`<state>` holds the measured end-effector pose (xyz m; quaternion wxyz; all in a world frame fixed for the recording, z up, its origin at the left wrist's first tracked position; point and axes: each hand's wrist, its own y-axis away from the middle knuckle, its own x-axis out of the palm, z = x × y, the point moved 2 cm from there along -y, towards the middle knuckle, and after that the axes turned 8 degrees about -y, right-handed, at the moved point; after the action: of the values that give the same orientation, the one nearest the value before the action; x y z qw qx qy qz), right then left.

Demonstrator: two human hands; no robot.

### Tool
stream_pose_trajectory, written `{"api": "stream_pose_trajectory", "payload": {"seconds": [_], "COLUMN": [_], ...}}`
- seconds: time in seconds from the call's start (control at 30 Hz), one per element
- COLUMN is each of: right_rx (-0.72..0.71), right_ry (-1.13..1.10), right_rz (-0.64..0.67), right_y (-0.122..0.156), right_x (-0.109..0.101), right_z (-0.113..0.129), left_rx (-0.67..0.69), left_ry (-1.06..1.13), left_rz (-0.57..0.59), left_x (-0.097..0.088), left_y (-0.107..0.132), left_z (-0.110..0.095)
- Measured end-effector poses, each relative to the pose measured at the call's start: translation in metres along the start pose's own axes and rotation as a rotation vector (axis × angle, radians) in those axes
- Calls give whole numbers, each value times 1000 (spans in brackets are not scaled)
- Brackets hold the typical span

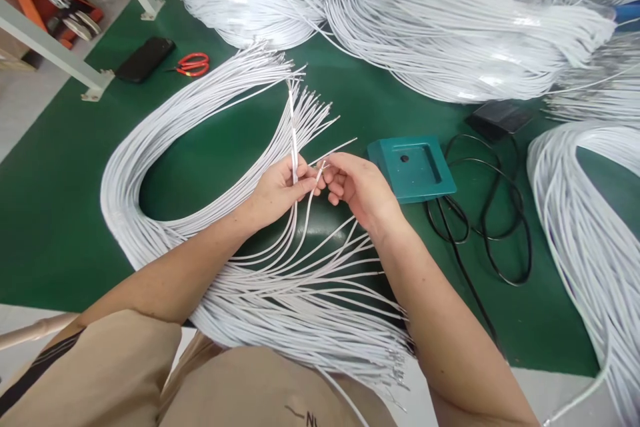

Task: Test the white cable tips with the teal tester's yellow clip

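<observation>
My left hand (285, 188) is closed around a few white cables (293, 127), whose ends stick up above the fist. Between thumb and finger it also pinches one more cable, its stripped tip pointing toward the other hand. My right hand (357, 187) has its fingertips pressed together at that cable's tip (321, 169), where thin wire strands show. Beneath both hands, a large looped bundle of white cables (125, 193) lies on the green table (60, 233). One end fans out at the upper middle, the other near my body.
Right of my hands sits a teal device (415, 170) with a recessed top and a black cord (500, 233). Red-handled scissors (194, 65) and a black phone-like case (145, 60) lie upper left. More white cable bundles (465, 40) cover the back and right (575, 233).
</observation>
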<state>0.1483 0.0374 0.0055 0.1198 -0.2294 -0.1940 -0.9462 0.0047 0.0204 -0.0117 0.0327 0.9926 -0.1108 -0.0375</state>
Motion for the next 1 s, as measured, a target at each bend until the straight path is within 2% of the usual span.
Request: {"api": "stream_pose_trajectory", "payload": {"seconds": [0.2, 0.43, 0.5, 0.6, 0.73, 0.87, 0.93, 1.0], "right_rx": [28, 64, 40, -58, -235, -525, -677, -770], "right_ry": [7, -109, -98, 1, 326, 866, 1199, 1480], "right_rz": [65, 183, 152, 28, -65, -167, -155, -96], "right_y": [1, 0, 1, 4, 4, 6, 8, 10], "right_x": [-1, -5, -4, -2, -1, 0, 2, 3], "right_z": [0, -4, -2, 1, 1, -3, -5, -3], "left_rx": [43, 29, 35, 39, 6, -108, -211, -271], "left_ry": [-35, -9, 13, 60, 114, 254, 340, 364], "left_rz": [56, 32, 15, 17, 70, 114, 97, 48], "left_x": [2, -2, -3, -4, -4, -4, -7, -11], "left_y": [2, 0, -1, -1, 0, 1, 0, -1], "left_z": [2, -2, -2, -2, 0, 2, 2, 2]}}
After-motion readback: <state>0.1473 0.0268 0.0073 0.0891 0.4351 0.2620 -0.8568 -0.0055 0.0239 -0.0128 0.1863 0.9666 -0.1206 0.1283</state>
